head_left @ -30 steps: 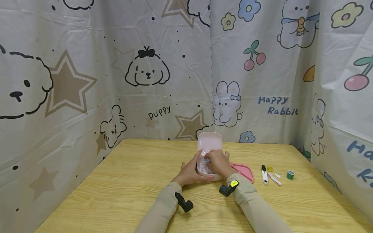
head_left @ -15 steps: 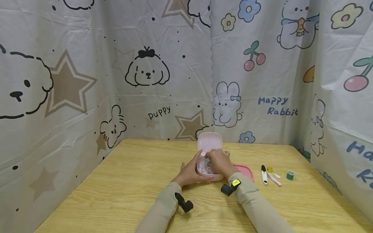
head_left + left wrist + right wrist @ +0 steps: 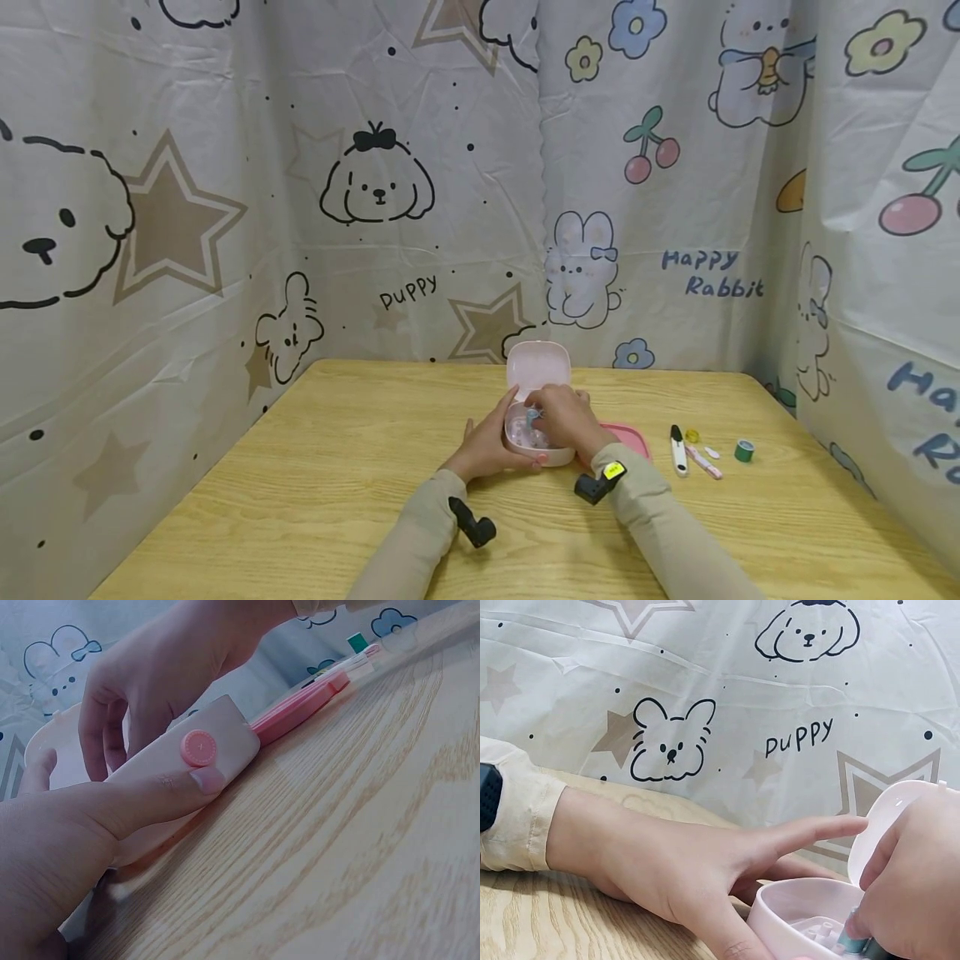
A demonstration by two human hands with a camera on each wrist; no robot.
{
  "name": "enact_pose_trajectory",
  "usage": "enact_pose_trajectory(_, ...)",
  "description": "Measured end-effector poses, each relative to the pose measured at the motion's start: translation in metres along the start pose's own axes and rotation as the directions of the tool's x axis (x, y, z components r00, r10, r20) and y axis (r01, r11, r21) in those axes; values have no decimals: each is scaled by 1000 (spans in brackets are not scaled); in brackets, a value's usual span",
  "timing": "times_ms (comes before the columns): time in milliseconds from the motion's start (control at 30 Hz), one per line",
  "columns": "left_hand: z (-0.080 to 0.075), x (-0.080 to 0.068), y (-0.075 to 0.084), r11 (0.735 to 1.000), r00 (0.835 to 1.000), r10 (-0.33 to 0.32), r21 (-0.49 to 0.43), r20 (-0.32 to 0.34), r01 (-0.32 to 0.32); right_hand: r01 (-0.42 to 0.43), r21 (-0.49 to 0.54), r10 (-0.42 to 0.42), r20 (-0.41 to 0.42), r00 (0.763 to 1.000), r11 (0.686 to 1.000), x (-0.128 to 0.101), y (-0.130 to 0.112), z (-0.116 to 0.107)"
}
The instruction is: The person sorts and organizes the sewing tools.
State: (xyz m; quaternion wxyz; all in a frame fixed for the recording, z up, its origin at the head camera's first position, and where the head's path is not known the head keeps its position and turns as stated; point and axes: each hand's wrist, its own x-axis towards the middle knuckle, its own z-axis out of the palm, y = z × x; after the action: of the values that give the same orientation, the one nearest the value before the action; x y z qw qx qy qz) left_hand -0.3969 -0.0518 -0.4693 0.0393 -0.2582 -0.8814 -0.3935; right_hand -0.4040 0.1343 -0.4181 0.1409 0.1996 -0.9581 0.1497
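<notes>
A pale pink box (image 3: 551,457) sits on the table with its hinged lid (image 3: 538,365) standing up behind it. My left hand (image 3: 483,442) grips the box from the left, thumb along the front beside a round pink button (image 3: 199,748). My right hand (image 3: 566,415) reaches down inside from the right, its fingers bent. At its fingertips is a small teal piece (image 3: 853,941), seemingly pinched; the hand covers part of it. Small clear pegs (image 3: 821,931) show in the box's floor in the right wrist view.
Right of the box lies a pink tray-like piece (image 3: 633,439), partly behind the right wrist. Farther right are a white cutter with a black end (image 3: 678,452), a yellow roll (image 3: 692,436), a thin pink stick (image 3: 705,463), a white oval piece (image 3: 712,453) and a green spool (image 3: 744,451).
My right wrist has shifted slightly to the right and down while its fingers stay inside the box. More of the teal piece shows. My left hand keeps its grip.
</notes>
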Motion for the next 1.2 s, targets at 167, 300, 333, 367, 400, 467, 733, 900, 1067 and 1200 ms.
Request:
enact_pose_trajectory(167,1,1,-1,1000,1000,6,-5,3,-6,-1,23,1,-10,1000,1000,-1,5,-4)
enact_pose_trajectory(300,2,2,-4,1000,1000,0,2,-2,0,1,44,-1,-10,1000,999,-1,10,-9)
enact_pose_trajectory(333,3,2,-5,1000,1000,-4,2,-1,4,1,46,-1,-13,1000,999,-1,11,-11)
enact_pose_trajectory(367,3,3,-5,1000,1000,-6,1,-2,6,2,47,-1,-15,1000,999,-1,13,-13)
enact_pose_trajectory(400,3,2,-5,1000,1000,-10,3,-1,10,1,49,0,-17,1000,999,-1,14,-15)
enact_pose_trajectory(467,4,2,-4,1000,1000,-6,2,-5,6,-2,59,3,-17,1000,998,-2,16,-20)
enact_pose_trajectory(733,5,3,-3,1000,1000,-11,-4,-4,11,-7,103,9,-16,1000,995,-9,29,-36)
enact_pose_trajectory(900,5,4,-4,1000,1000,-15,-11,-11,15,17,96,-13,-39,999,995,-15,37,-46)
enact_pose_trajectory(1067,5,2,-3,1000,1000,-17,-22,-17,16,8,67,-5,-53,999,998,-27,49,-60)
enact_pose_trajectory(1200,4,2,-1,1000,1000,-18,-18,-13,17,4,47,0,-79,997,999,-36,63,-71)
